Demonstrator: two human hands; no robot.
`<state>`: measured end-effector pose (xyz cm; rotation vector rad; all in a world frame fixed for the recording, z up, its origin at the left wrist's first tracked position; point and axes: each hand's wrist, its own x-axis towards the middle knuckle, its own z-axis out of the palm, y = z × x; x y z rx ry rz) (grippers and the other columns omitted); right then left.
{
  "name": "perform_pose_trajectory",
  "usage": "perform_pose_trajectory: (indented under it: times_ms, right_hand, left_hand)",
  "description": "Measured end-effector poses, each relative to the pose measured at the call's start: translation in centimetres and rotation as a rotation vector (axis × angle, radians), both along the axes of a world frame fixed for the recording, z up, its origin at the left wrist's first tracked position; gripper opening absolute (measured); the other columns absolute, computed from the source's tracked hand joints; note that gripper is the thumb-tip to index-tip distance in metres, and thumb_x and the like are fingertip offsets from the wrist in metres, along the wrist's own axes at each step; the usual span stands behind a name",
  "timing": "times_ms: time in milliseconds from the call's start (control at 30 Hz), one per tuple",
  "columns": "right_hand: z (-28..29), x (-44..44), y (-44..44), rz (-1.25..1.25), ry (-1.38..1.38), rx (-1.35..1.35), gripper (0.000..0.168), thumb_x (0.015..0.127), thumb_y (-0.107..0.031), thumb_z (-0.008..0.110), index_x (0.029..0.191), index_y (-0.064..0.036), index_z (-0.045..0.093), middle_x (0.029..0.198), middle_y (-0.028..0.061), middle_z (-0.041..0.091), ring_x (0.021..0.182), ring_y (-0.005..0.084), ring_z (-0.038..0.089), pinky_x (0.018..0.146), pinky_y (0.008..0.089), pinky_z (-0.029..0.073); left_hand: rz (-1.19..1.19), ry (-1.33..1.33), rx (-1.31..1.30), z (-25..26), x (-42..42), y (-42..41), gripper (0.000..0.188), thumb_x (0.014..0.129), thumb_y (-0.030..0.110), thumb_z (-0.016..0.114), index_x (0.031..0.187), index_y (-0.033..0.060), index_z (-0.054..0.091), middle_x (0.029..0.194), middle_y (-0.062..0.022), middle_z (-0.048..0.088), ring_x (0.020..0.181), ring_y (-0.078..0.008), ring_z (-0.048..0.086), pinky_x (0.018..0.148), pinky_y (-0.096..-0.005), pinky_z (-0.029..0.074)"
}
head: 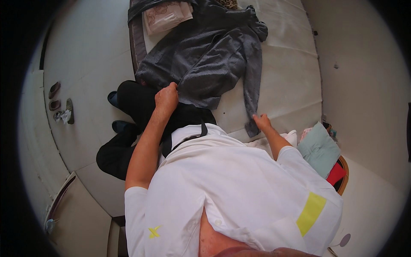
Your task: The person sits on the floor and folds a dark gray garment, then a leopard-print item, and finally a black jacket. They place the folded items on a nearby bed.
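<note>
A dark grey long-sleeved jacket (205, 61) lies spread over a bed (285, 74) in front of me, its lower edge reaching my lap. My left hand (167, 96) is closed on the jacket's front edge near the hem, above my black trousers. Over on the right, my right hand (262, 121) pinches the sleeve near its cuff, with the cuff end hanging just below the fingers. That sleeve lies stretched down the bed, apart from the jacket's body.
A patterned package (167, 17) lies at the bed's far left. Light green fabric (319, 149) and a red item (336, 173) rest by a wooden-rimmed chair (344, 176) at the right. Several shoes (70, 110) stand on the left floor. A wall borders the bed's right side.
</note>
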<state>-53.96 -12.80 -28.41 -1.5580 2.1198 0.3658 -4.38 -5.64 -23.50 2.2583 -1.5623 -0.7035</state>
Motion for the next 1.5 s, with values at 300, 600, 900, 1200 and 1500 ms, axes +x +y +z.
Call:
perform_pose_trajectory:
  times_ms: [300, 600, 900, 1200, 1500]
  right_hand:
    - [-0.9, -7.7, -0.3, -0.206, -0.116, 0.02, 0.026, 0.076, -0.024, 0.065, 0.085, 0.0, 0.07, 0.075, 0.0117, 0.065, 0.067, 0.0237, 0.062, 0.06, 0.0414, 0.049]
    - [6.0, -9.9, 0.1, -0.581, -0.305, -0.042, 0.017, 0.081, -0.02, 0.069, 0.083, -0.004, 0.063, 0.069, 0.0051, 0.054, 0.058, 0.0201, 0.053, 0.051, 0.0393, 0.051]
    - [9.4, -10.2, -11.4, -0.692, -0.546, -0.15, 0.021, 0.087, -0.029, 0.07, 0.088, -0.009, 0.063, 0.072, 0.0066, 0.058, 0.055, 0.0194, 0.055, 0.048, 0.0352, 0.052]
    - [19.0, 16.7, -34.0, -0.327, -1.161, -0.274, 0.025, 0.091, -0.032, 0.069, 0.097, -0.009, 0.062, 0.079, 0.0047, 0.062, 0.064, 0.0184, 0.062, 0.051, 0.0332, 0.053]
    - [9.7, 33.0, -38.4, 0.298, -0.765, -0.648, 0.044, 0.09, -0.037, 0.067, 0.112, 0.0, 0.061, 0.1, 0.0146, 0.068, 0.091, 0.0308, 0.066, 0.077, 0.0423, 0.054]
  left_hand:
    - [-0.032, -0.06, -0.093, -1.8, 0.2, 0.7, 0.016, 0.087, 0.014, 0.06, 0.102, 0.0076, 0.063, 0.093, -0.0168, 0.071, 0.091, -0.0365, 0.068, 0.081, -0.0478, 0.053]
    - [-0.086, -0.153, -0.005, -3.4, 0.6, 0.3, 0.014, 0.088, 0.011, 0.051, 0.094, 0.0055, 0.062, 0.089, -0.0189, 0.071, 0.089, -0.0372, 0.07, 0.078, -0.0492, 0.053]
    - [-0.077, -0.1, -0.026, -3.7, 0.3, 0.6, 0.013, 0.088, 0.012, 0.054, 0.095, 0.0058, 0.062, 0.092, -0.0179, 0.071, 0.089, -0.0368, 0.069, 0.078, -0.0482, 0.053]
    - [0.011, -0.047, -0.139, -1.6, 0.3, 1.0, 0.027, 0.082, 0.016, 0.072, 0.105, 0.0067, 0.064, 0.098, -0.0136, 0.067, 0.096, -0.0343, 0.065, 0.084, -0.0452, 0.05]
    - [0.202, -0.056, -0.429, -2.1, 4.6, -3.9, 0.032, 0.08, 0.011, 0.071, 0.11, 0.0076, 0.061, 0.108, -0.0138, 0.06, 0.101, -0.0356, 0.057, 0.089, -0.0435, 0.048]
